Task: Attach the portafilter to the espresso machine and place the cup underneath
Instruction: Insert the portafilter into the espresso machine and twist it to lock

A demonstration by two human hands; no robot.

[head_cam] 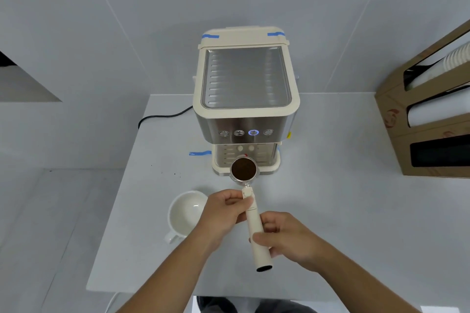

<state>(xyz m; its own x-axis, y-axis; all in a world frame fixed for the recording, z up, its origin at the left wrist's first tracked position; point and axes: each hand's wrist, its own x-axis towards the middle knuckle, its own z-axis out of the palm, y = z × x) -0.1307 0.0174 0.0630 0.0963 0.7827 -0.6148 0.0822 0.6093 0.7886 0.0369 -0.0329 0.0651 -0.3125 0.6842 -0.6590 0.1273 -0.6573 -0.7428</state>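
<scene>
Both hands hold the portafilter (250,201) above the counter (343,211), in front of the espresso machine (245,99). The left hand (223,213) has its grip closed on the upper part of the cream handle, near the basket. The right hand (287,236) has its grip closed around the lower part of the handle, and the dark end of the handle sticks out below it, toward the front edge of the counter. The metal basket is filled with dark ground coffee (243,168) and it is just before the drip tray (245,160) of the machine, not attached. The white cup (185,213) stands on the counter near the left edge, partly hidden behind the left hand, with its handle toward the front. The machine stands at the back edge, and one of its four buttons (253,132) shines blue. A black cable (162,117) goes from the machine to the back left corner. Blue tape (200,153) is on the counter left of the machine base. A cardboard dispenser (429,114) stands at the right edge.
</scene>
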